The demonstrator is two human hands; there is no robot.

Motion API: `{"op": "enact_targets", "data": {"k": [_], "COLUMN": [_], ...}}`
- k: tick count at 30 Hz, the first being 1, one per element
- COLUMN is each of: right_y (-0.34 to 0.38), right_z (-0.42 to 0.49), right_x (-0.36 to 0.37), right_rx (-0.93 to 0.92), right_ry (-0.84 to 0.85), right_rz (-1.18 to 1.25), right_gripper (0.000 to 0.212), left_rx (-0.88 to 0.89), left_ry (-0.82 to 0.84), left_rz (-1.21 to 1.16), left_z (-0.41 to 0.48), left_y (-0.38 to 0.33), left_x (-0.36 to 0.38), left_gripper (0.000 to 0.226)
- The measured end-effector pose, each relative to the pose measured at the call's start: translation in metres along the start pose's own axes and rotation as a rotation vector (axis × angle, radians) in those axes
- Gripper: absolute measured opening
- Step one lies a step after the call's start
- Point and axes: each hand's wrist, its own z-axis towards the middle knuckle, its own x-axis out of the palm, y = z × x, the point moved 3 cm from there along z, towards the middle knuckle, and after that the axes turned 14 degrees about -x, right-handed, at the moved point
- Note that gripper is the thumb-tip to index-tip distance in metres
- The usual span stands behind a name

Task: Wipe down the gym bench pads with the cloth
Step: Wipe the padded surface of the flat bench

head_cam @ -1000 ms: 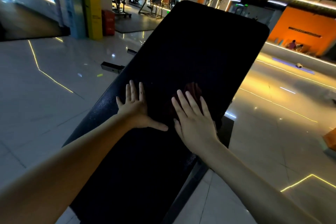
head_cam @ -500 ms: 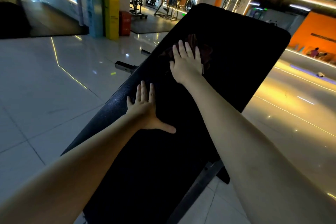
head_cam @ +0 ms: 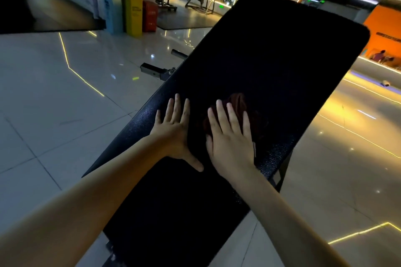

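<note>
Flat palms on pad [head_cam: 282,60].
L hand [head_cam: 173,130] at left edge; R hand [head_cam: 232,141], fingers straight, presses cloth [head_cam: 238,102]; pad stretches lengthwise ahead.

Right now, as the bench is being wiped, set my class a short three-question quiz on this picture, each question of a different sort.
1. True or false: the left hand lies flat on the bench pad, fingers straight.
2. What does the right hand press onto the pad? A) a dark red cloth B) a spray bottle C) a dumbbell
3. Fill in: the tall box standing on the floor beyond the bench is coloured ____.
Key: 1 true; 2 A; 3 yellow.
</note>
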Motion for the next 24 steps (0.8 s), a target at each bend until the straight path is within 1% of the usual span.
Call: {"op": "enact_targets", "data": {"k": [1,3,5,8,12,14,16,19,22,24], "right_y": [-0.005,-0.018,-0.031,-0.041,-0.041,-0.040,-0.036,-0.023,-0.002,0.006], "right_z": [0.014,0.051,0.098,0.160,0.196,0.187,0.163,0.099,0.021,-0.011], "right_x": [-0.002,-0.009,-0.016,-0.024,-0.034,-0.036,-0.036,-0.027,-0.015,-0.010], "right_rx": [-0.029,-0.043,-0.031,-0.001,0.044,0.027,-0.032,-0.097,-0.125,-0.125], "right_ry": [0.032,0.028,0.011,0.051,0.093,0.109,0.100,0.097,0.072,0.086], "right_rz": [0.000,-0.023,-0.031,-0.041,-0.026,-0.014,-0.008,0.012,0.056,0.045], "right_gripper": [0.061,0.061,0.059,0.058,0.057,0.057,0.058,0.060,0.061,0.061], "left_rx": [0.005,0.014,0.021,0.006,-0.002,-0.008,-0.010,-0.036,-0.077,-0.087], "left_ry": [-0.001,-0.013,-0.022,-0.046,-0.037,-0.026,-0.030,-0.021,-0.053,-0.054], "left_rz": [-0.007,-0.011,-0.010,-0.017,-0.018,-0.040,-0.078,-0.149,-0.192,-0.199], "left_z": [0.001,0.003,0.005,0.006,0.003,-0.001,-0.006,-0.015,-0.019,-0.016], "left_y": [0.002,0.003,0.002,0.002,0.000,0.001,0.005,0.014,0.020,0.020], "left_x": [0.001,0.002,0.002,0.001,-0.001,-0.003,-0.001,0.012,0.025,0.026], "left_gripper": [0.166,0.167,0.168,0.170,0.168,0.166,0.162,0.153,0.152,0.153]}}
